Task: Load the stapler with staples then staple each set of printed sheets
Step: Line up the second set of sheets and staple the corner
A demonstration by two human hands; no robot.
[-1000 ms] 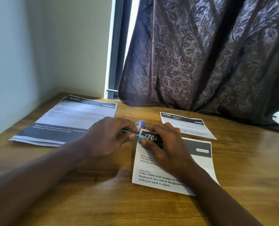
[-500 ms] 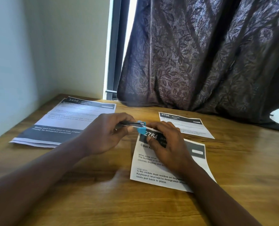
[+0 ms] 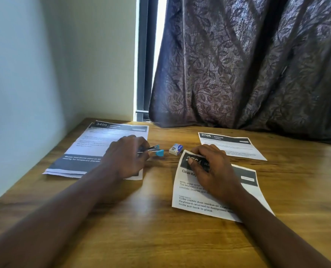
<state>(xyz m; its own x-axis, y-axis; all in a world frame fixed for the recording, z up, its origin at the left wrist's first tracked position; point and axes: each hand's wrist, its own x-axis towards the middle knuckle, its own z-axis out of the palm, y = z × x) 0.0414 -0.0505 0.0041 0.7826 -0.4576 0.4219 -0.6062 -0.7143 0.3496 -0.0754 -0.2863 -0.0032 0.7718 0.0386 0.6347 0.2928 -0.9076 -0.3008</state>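
Far left: 3409 set [image 3: 102,144] lies flat on the table [image 3: 160,238]. Left hand [image 3: 126,157] is curled round the rear of the small stapler [image 3: 155,150], blue nose pointing right. Light and rigid; squeeze near the nose. Staple box [image 3: 176,149] sits just beside it. Right hand [image 3: 211,171] pinches the top-left corner of the 2764 set [image 3: 199,202], thumb on the header. Thin, floppy sheets, prone to skew. Staple already in? Blur hides it. 2705 set [image 3: 232,146] lies behind.

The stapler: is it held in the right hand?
No, the left hand holds the stapler, while the right hand pinches the top corner of the printed sheet on the table.
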